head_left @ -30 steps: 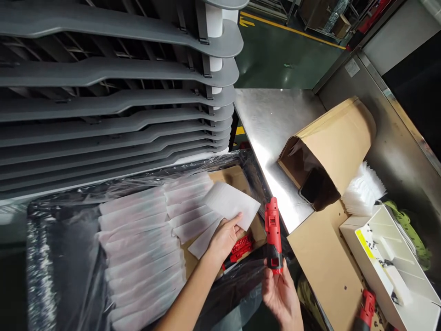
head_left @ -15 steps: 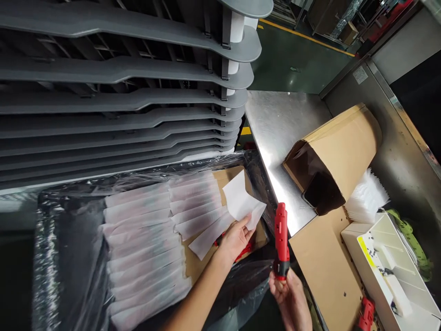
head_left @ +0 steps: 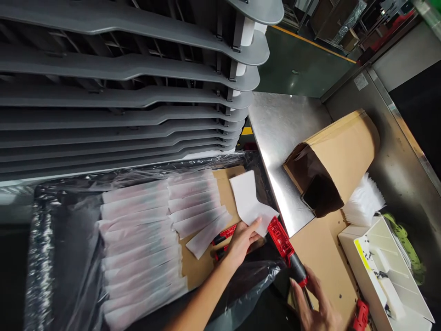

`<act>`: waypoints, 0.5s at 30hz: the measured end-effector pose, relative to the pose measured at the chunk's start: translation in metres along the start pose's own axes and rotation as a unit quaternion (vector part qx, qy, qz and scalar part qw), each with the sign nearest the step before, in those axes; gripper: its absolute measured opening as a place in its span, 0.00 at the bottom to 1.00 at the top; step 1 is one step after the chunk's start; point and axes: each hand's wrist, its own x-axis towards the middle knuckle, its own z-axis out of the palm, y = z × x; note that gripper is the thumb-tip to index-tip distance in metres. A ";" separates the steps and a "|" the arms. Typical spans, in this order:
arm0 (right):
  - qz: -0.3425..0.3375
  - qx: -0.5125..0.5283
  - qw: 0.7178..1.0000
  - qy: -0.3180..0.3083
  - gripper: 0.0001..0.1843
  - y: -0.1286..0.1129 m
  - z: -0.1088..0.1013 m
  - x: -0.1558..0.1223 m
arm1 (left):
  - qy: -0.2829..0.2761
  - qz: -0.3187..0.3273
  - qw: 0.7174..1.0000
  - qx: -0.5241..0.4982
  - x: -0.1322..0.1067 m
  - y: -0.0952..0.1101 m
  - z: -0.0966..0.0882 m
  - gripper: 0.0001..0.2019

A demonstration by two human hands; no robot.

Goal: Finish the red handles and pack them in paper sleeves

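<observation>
My left hand (head_left: 243,239) pinches a white foam pouch (head_left: 248,202) by its lower edge, above a box lined with black plastic (head_left: 65,239). My right hand (head_left: 315,308) grips the black end of a red tool part (head_left: 285,248), whose red tip touches the pouch's open end. Rows of wrapped white pouches (head_left: 144,234) lie on the cardboard in the box. Two more red parts (head_left: 225,236) lie unwrapped just under my left hand.
A stack of grey moulded trays (head_left: 120,92) rises behind the box. On the steel bench (head_left: 282,124) at the right lie an open brown paper bag (head_left: 334,156), a pile of white pouches (head_left: 363,200), a cardboard sheet (head_left: 327,257) and a white bin (head_left: 386,266).
The red part has tilted from upright toward the left, its tip now meeting the pouch. My left hand has turned the pouch more upright and moved it slightly right.
</observation>
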 end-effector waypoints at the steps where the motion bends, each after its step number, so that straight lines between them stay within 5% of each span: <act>1: -0.010 0.006 1.000 0.001 0.25 -0.002 0.002 -0.001 | -0.009 -0.004 1.000 -0.001 -0.001 0.000 -0.001 0.08; 8: -0.027 0.007 1.000 0.006 0.28 -0.012 0.012 -0.005 | -0.067 -0.046 0.996 -0.037 -0.006 -0.008 -0.004 0.11; 15: 0.001 0.013 1.000 -0.026 0.35 -0.022 0.031 0.008 | -0.085 -0.092 0.990 -0.062 -0.013 -0.038 -0.011 0.15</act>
